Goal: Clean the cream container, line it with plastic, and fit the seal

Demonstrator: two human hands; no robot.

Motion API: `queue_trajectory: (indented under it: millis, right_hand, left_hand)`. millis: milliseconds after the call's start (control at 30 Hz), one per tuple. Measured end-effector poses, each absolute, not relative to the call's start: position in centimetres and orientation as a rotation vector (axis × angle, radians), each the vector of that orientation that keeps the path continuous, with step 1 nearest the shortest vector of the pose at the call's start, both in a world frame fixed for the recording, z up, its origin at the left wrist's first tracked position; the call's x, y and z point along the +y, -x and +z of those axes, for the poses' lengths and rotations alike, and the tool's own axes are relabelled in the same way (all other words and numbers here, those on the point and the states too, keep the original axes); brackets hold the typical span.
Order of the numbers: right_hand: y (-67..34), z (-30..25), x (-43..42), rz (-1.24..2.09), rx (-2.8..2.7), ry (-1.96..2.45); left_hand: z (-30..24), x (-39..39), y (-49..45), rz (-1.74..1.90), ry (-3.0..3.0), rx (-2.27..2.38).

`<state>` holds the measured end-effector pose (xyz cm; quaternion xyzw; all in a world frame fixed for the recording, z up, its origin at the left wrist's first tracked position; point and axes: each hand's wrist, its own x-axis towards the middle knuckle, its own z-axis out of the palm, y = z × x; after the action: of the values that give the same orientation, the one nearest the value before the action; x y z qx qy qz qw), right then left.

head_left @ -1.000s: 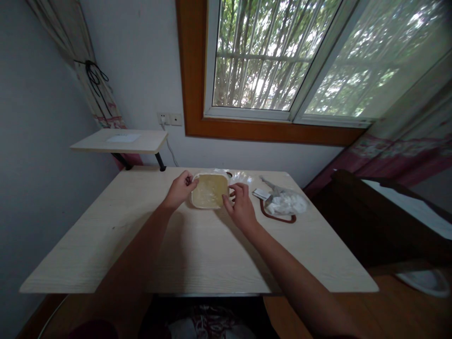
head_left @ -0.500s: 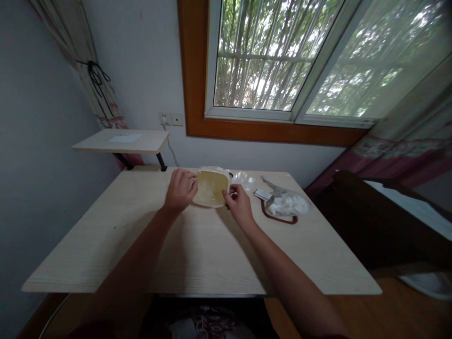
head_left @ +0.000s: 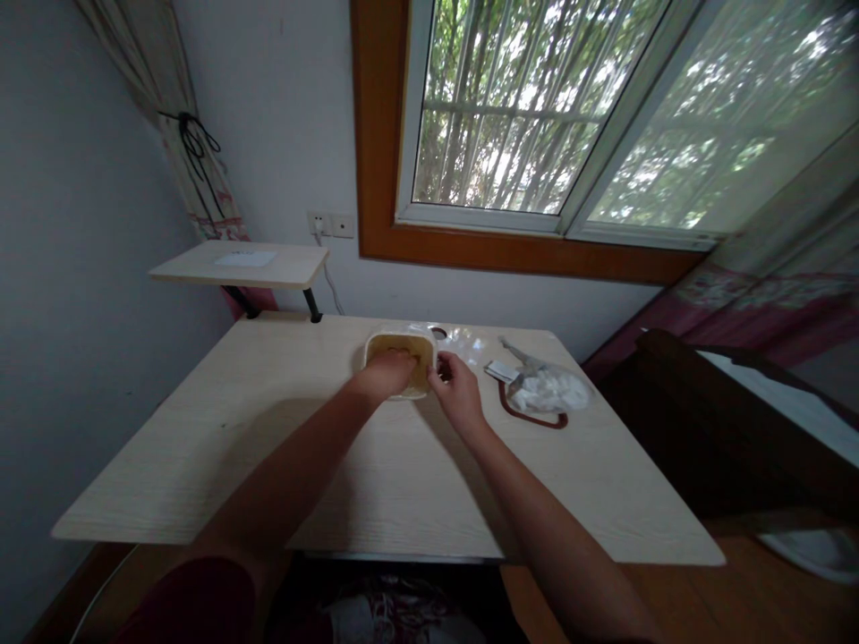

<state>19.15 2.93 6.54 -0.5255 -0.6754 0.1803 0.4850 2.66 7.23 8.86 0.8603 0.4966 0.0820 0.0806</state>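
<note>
The left hand (head_left: 387, 374) is reaching into a square plastic tub (head_left: 401, 342), its grip hidden, while the right hand (head_left: 458, 391) is clamping the rim.

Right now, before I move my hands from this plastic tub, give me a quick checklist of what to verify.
1. The square plastic tub sits on the desk: ok, it appears to rest there.
2. The right hand has contact with the tub: ok, its fingers are at the tub's right rim.
3. The left hand is touching the tub's floor: cannot tell, the hand hides it.
4. What the yellowish contents are: cannot tell from this view.
5. The right hand is apart from the bag of white material: ok, the bag lies further right, on the dark red loop.
</note>
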Motion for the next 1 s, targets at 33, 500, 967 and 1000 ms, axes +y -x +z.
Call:
queue_trajectory:
  millis: [33, 500, 967, 1000]
  right_hand:
    - [-19.2, 6.5, 2.9, 0.428, -1.656, 1.283]
    - [-19.1, 6.7, 3.6, 0.392, -1.61, 1.229]
    - [-19.2, 6.9, 4.0, 0.394, -1.509, 1.258]
    - [-19.2, 6.9, 4.0, 0.39, -1.509, 1.26]
  left_hand:
    - [8.7, 7.5, -2.8, 0.225, -2.557, 1.514]
    - [10.1, 6.1, -3.1, 0.263, -2.524, 1.57]
    - [11.8, 3.9, 4.6, 1.335, -2.217, 1.799]
    - [11.3, 4.0, 4.8, 1.267, -2.174, 1.792]
